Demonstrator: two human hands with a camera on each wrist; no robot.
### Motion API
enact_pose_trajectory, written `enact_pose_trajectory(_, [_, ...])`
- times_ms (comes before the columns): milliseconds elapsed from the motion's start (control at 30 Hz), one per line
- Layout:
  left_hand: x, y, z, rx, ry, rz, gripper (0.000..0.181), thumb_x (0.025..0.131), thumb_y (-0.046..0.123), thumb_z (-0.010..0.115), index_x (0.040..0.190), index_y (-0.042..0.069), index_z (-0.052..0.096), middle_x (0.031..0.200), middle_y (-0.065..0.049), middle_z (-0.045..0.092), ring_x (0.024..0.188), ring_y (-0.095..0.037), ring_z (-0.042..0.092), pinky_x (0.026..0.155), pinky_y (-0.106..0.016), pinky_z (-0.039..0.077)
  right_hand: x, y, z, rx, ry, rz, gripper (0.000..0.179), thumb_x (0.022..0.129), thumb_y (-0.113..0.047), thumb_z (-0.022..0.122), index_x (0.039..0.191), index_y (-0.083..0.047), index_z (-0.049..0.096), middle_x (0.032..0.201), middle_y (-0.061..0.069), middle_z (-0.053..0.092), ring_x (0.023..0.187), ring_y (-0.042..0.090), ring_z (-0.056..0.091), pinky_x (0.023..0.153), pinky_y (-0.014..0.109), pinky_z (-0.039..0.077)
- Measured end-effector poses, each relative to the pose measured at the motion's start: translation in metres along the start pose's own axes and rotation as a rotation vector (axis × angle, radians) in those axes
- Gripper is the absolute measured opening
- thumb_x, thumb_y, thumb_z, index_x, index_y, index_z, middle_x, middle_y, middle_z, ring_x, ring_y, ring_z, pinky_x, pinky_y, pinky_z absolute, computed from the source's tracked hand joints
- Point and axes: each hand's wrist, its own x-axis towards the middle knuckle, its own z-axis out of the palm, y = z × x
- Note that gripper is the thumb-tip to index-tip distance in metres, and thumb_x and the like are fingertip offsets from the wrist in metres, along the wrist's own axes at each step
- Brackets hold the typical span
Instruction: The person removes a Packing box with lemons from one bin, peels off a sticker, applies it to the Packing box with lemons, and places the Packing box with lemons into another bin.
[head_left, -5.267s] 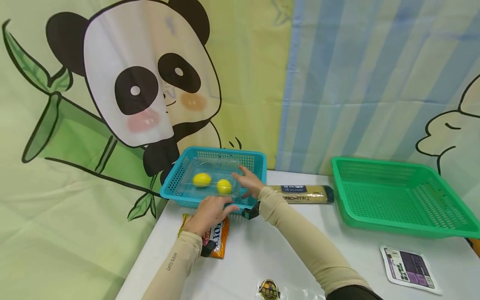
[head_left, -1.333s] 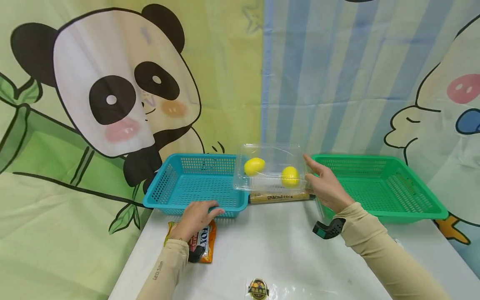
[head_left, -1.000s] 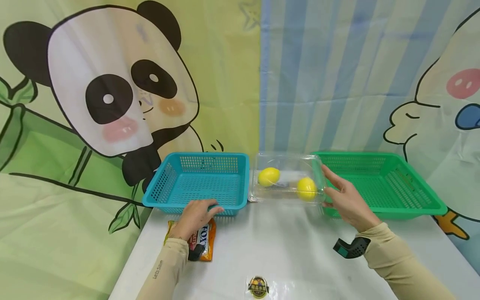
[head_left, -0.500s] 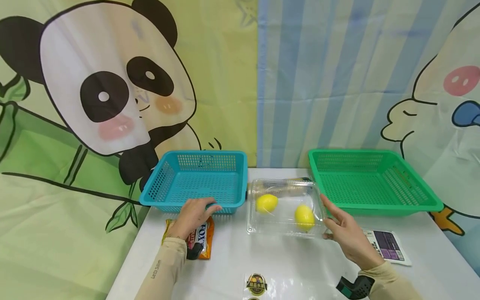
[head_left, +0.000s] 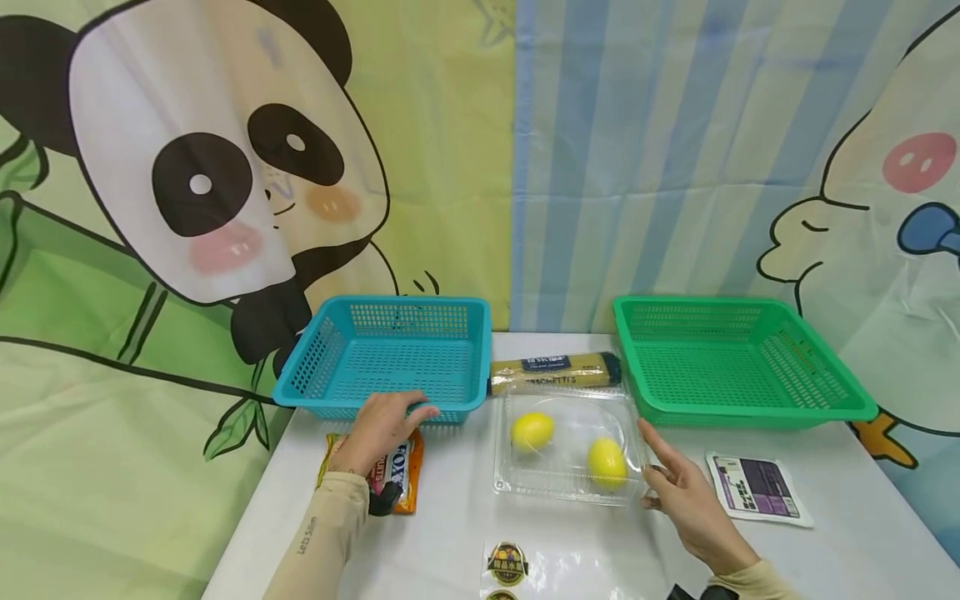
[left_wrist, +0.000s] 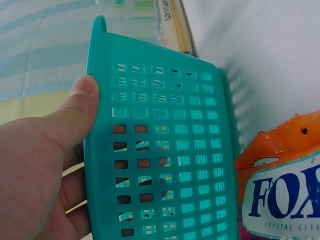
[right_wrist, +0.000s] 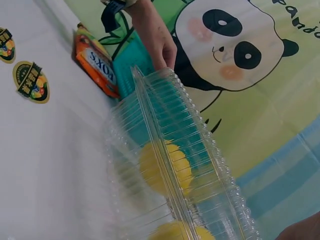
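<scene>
Your box (head_left: 561, 475) came out of the blue basket (head_left: 408, 318): your right hand (head_left: 697, 512) pinches its edge, your left hand (head_left: 381, 429) grips the basket's rim, white table (head_left: 459, 479) between box and candy (head_left: 407, 471).

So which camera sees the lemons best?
The head view: both lemons show whole inside the clear clamshell box. The right wrist view cuts one off; the left wrist view shows neither.
</scene>
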Motion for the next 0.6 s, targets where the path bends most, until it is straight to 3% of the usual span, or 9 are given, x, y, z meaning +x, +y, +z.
enact_pose_trajectory(100, [-0.001,0.000,0.000,0.002,0.005,0.003,0.043,0.099,0.043,0.061,0.125,0.010,0.071,0.115,-0.011,0.075,0.110,-0.035,0.068,0.108,-0.060,0.041,0.001,0.002,0.001,0.009,0.001,0.011,0.069,0.105,0.002,0.040,0.164,-0.020,0.014,0.171,0.009,-0.001,0.142,0.036,0.028,0.072,0.028,0.055])
enact_pose_trajectory(200, [0.000,-0.001,0.000,-0.002,-0.001,0.000,0.044,0.099,0.043,0.061,0.126,0.009,0.071,0.116,-0.011,0.075,0.112,-0.035,0.068,0.109,-0.060,0.040,0.004,0.004,0.002,0.015,-0.003,0.014,0.069,0.104,0.003,0.039,0.164,-0.019,0.013,0.171,0.009,-0.003,0.146,0.041,0.021,0.073,0.029,0.056])
enact_pose_trajectory(333, [0.000,-0.001,0.001,-0.006,-0.003,-0.003,0.045,0.099,0.044,0.061,0.127,0.010,0.071,0.117,-0.011,0.075,0.114,-0.035,0.067,0.109,-0.060,0.040,0.007,0.007,0.003,-0.003,0.000,0.020,0.069,0.104,0.002,0.039,0.164,-0.019,0.013,0.171,0.009,-0.002,0.141,0.034,0.031,0.073,0.030,0.056])
enact_pose_trajectory(467, [0.001,-0.001,0.001,-0.002,0.009,0.003,0.043,0.099,0.044,0.061,0.125,0.011,0.071,0.115,-0.010,0.075,0.110,-0.033,0.069,0.108,-0.059,0.042,0.010,0.009,0.004,-0.026,0.007,0.031,0.070,0.104,0.001,0.040,0.164,-0.023,0.014,0.171,0.010,-0.001,0.121,0.020,0.046,0.073,0.031,0.057])
enact_pose_trajectory(600, [0.001,0.000,0.001,-0.002,0.013,0.002,0.042,0.099,0.044,0.062,0.124,0.012,0.072,0.116,-0.010,0.075,0.110,-0.032,0.069,0.107,-0.059,0.043,0.013,0.011,0.005,-0.035,0.014,0.030,0.070,0.103,0.002,0.040,0.164,-0.023,0.015,0.171,0.012,-0.001,0.110,0.015,0.048,0.073,0.030,0.057])
